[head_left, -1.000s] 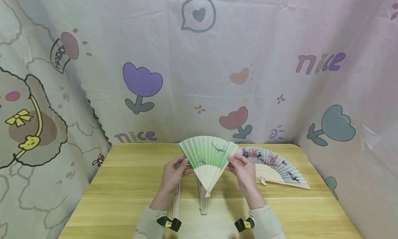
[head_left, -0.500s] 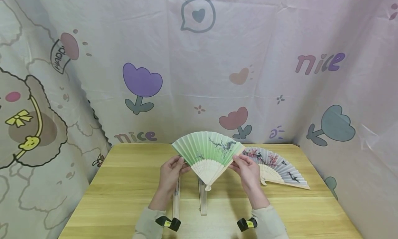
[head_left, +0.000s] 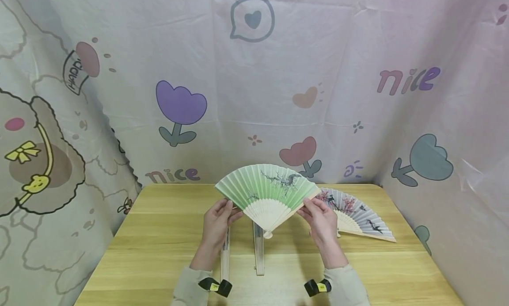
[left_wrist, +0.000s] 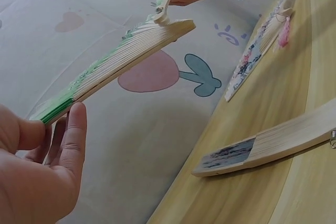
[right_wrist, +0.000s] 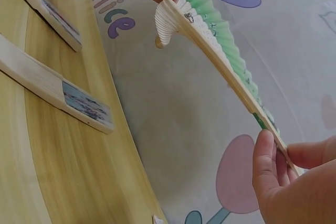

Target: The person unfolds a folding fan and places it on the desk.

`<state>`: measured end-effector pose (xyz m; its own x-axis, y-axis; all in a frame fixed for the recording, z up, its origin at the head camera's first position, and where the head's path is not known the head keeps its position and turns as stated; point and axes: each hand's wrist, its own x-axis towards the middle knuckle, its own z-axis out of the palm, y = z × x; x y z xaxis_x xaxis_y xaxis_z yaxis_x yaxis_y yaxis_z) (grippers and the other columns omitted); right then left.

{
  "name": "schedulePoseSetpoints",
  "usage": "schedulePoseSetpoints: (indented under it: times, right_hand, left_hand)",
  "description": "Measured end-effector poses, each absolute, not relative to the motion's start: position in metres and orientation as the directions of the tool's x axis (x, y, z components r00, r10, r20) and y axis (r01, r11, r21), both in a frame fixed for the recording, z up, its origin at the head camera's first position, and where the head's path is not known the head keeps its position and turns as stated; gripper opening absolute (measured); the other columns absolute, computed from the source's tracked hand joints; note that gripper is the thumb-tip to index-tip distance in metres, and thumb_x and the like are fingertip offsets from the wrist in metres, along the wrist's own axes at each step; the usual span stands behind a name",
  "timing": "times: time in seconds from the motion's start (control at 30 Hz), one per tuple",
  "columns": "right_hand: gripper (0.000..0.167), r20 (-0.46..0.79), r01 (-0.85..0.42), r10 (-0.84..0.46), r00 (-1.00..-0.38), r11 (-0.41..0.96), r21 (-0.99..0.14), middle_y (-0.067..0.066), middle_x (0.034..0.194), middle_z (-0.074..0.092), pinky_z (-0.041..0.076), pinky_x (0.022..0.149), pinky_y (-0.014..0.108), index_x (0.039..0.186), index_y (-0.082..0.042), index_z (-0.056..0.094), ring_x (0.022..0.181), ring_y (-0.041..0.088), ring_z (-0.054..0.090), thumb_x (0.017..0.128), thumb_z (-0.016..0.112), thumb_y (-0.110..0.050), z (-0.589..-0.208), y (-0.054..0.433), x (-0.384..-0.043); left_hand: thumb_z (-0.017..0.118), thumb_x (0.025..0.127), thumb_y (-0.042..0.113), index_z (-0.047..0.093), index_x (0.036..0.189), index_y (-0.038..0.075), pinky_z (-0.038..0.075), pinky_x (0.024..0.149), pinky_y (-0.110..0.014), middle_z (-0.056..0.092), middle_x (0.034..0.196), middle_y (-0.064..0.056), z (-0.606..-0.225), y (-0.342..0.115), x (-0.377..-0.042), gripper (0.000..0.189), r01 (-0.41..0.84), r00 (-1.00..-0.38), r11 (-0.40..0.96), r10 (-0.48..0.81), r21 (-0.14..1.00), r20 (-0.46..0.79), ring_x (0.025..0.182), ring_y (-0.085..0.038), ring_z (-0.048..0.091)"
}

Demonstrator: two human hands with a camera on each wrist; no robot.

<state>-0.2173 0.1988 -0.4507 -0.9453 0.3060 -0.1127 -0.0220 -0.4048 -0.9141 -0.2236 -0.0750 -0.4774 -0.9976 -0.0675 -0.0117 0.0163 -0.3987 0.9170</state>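
A: Near edge first. What's on the wooden table point(head_left: 159, 235)?

B: Two closed folding fans lying flat, roughly parallel, pointing at 12 o'clock. The left closed fan point(head_left: 225, 257) runs under the left forearm. The middle closed fan point(head_left: 259, 248) sits between the wrists. Apart from each other, neither touched.

A: Hands?

B: Both raised above the table. The left hand point(head_left: 216, 222) pinches the left end stick of the green fan point(head_left: 267, 191), thumb against fingers; the left wrist view shows the thumb on the green edge with the fingers behind it. The right hand point(head_left: 323, 222) pinches the right end stick the same way, thumb and fingers closed on it in the right wrist view.

A: Fan state?

B: Spread wide, a bit short of a half circle, leaf at 12 o'clock, pivot at 6 o'clock. Held in the air over the middle closed fan, clear of the table. Branch painting on the leaf.

A: Further back?

B: An open grey fan with pink blossoms point(head_left: 358, 217) lies flat at 3 o'clock of the right hand, partly hidden behind it. Beyond that, the printed cloth backdrop point(head_left: 254, 98) with tulips and "nice" lettering.
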Motion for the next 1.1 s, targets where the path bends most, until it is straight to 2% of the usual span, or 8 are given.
schedulePoseSetpoints:
  times: [0.4, 0.77, 1.1]
  right_hand:
    - [0.015, -0.109, -0.053, 0.334, -0.936, -0.440, -0.896, -0.001, 0.078, 0.073, 0.069, 0.083, 0.026, 0.089, -0.008, 0.061, 0.074, 0.010, 0.073, 0.102, 0.068, -0.004, -0.448, 0.200, -0.214]
    - [0.021, -0.132, -0.063, 0.342, -0.930, -0.503, -0.862, 0.000, 0.078, 0.074, 0.069, 0.084, 0.027, 0.082, -0.010, 0.062, 0.074, 0.012, 0.076, 0.102, 0.068, -0.005, -0.448, 0.203, -0.208]
    - [0.023, -0.153, -0.068, 0.374, -0.915, -0.515, -0.854, 0.000, 0.080, 0.078, 0.068, 0.076, 0.022, 0.081, -0.011, 0.062, 0.076, 0.012, 0.079, 0.104, 0.066, -0.006, -0.453, 0.204, -0.203]
  left_hand:
    - [0.054, 0.110, 0.010, 0.052, 0.141, -0.011, 0.066, 0.095, -0.027, 0.073, 0.113, -0.006, -0.482, -0.076, -0.222, 0.037, 0.046, -0.994, -0.469, -0.109, 0.882, -0.006, 0.097, -0.015, 0.075]
    - [0.054, 0.110, 0.012, 0.050, 0.141, -0.009, 0.065, 0.096, -0.027, 0.072, 0.115, -0.006, -0.484, -0.076, -0.220, 0.038, 0.103, -0.988, -0.528, -0.153, 0.843, 0.025, 0.098, -0.015, 0.075]
    - [0.055, 0.110, 0.013, 0.054, 0.135, -0.008, 0.066, 0.095, -0.028, 0.071, 0.113, -0.006, -0.485, -0.071, -0.218, 0.033, 0.167, -0.968, -0.546, -0.249, 0.821, 0.032, 0.098, -0.015, 0.076]
